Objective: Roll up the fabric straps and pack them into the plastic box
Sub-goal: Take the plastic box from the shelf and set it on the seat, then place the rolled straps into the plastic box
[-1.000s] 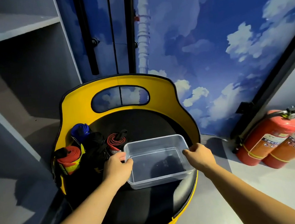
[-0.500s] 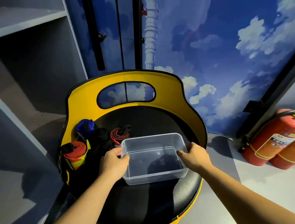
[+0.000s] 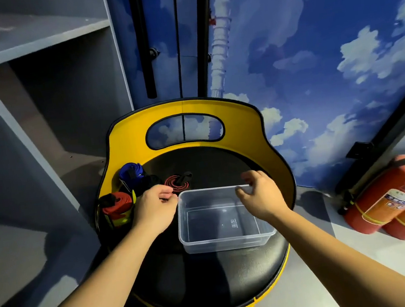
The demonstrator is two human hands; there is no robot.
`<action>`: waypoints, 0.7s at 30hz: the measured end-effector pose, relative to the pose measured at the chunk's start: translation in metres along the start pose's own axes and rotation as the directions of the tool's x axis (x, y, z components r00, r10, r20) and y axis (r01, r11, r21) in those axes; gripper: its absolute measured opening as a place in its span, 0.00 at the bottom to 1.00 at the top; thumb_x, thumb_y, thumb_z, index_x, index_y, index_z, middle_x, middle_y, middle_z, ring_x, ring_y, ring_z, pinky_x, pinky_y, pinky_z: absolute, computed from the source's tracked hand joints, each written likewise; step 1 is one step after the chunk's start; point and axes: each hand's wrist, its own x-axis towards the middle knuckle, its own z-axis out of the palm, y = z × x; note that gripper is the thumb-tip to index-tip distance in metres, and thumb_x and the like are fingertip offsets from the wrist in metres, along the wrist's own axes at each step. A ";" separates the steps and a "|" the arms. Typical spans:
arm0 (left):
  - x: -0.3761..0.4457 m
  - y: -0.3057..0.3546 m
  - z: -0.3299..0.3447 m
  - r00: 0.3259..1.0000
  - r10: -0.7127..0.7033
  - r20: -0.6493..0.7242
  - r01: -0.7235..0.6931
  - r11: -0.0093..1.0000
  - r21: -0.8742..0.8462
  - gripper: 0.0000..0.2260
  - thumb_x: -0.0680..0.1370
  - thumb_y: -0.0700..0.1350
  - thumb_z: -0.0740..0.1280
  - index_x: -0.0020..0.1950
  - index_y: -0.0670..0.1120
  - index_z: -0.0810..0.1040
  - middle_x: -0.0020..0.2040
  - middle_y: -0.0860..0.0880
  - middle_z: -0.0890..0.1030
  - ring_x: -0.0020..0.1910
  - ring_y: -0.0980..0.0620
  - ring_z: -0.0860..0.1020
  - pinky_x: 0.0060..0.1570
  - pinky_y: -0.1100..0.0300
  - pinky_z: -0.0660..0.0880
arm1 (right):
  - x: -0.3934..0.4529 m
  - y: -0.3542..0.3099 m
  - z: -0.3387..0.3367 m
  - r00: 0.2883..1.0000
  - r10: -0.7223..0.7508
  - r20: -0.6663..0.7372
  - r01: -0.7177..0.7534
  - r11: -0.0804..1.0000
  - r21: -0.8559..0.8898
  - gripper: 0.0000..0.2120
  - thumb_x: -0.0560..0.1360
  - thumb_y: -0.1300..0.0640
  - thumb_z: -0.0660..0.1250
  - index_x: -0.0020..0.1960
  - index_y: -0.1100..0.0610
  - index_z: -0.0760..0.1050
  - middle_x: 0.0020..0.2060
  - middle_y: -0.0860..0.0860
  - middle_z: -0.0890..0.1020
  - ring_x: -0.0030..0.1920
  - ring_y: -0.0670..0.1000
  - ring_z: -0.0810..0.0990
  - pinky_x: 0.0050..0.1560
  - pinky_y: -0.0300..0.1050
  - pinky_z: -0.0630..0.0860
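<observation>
An empty clear plastic box (image 3: 232,242) stands on the black seat cushion (image 3: 212,279) of a yellow barrel chair. Rolled straps lie at the cushion's left edge: a blue roll (image 3: 131,171), a black one (image 3: 149,183), a red-orange roll (image 3: 117,206) and a flat red-and-black coil (image 3: 177,182). My left hand (image 3: 155,207) hovers left of the box, its loosely curled fingertips right by the red-and-black coil. My right hand (image 3: 260,194) hangs over the box's far right corner with relaxed fingers, holding nothing.
The chair's yellow backrest (image 3: 183,109) curves around the far side of the seat. Grey shelving (image 3: 36,97) rises close on the left. Two red fire extinguishers (image 3: 393,196) lie on the floor to the right, against a blue sky-painted wall.
Both hands have let go of the box, which now rests on the cushion. The left hand moved toward the red-and-black coil; the right hand lifted over the box's far corner.
</observation>
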 end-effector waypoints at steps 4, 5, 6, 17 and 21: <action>0.016 0.004 -0.008 1.000 0.017 -0.019 -0.017 1.000 0.007 0.08 0.77 0.45 0.71 0.55 0.49 0.83 0.49 0.53 0.84 0.48 0.55 0.82 0.52 0.58 0.79 | 0.015 -0.036 0.018 0.992 -0.074 0.107 0.064 0.994 0.093 0.18 0.76 0.49 0.70 0.64 0.53 0.77 0.55 0.49 0.82 0.55 0.49 0.81 0.58 0.46 0.78; 0.020 0.003 -0.009 1.000 0.018 -0.022 -0.018 1.000 0.004 0.08 0.77 0.45 0.71 0.56 0.50 0.82 0.49 0.53 0.84 0.49 0.54 0.82 0.53 0.57 0.79 | 0.018 -0.042 0.024 0.988 -0.091 0.129 0.078 0.992 0.100 0.19 0.76 0.49 0.70 0.64 0.54 0.77 0.54 0.50 0.83 0.55 0.49 0.82 0.57 0.46 0.78; 0.024 0.002 -0.008 1.000 0.019 -0.024 -0.019 1.000 0.004 0.09 0.77 0.45 0.72 0.56 0.50 0.82 0.50 0.53 0.85 0.49 0.54 0.82 0.54 0.57 0.79 | 0.023 -0.048 0.031 0.983 -0.109 0.147 0.096 0.991 0.093 0.19 0.76 0.49 0.70 0.64 0.54 0.76 0.54 0.50 0.83 0.55 0.50 0.82 0.57 0.45 0.78; 0.066 -0.021 0.009 0.948 0.289 0.134 -0.315 0.783 0.537 0.19 0.80 0.46 0.64 0.72 0.51 0.72 0.68 0.51 0.77 0.76 0.46 0.62 0.77 0.48 0.57 | 0.069 -0.079 0.106 0.940 -0.129 0.315 0.203 0.956 -0.213 0.33 0.70 0.34 0.69 0.67 0.53 0.73 0.59 0.53 0.80 0.61 0.57 0.77 0.64 0.52 0.72; 0.071 -0.025 0.015 0.941 0.259 0.219 -0.339 0.709 0.618 0.19 0.81 0.46 0.61 0.72 0.52 0.71 0.69 0.52 0.77 0.80 0.46 0.55 0.79 0.45 0.43 | 0.077 -0.083 0.118 0.935 -0.096 0.340 0.183 0.955 -0.233 0.34 0.70 0.32 0.66 0.66 0.54 0.68 0.56 0.54 0.82 0.60 0.58 0.78 0.67 0.56 0.67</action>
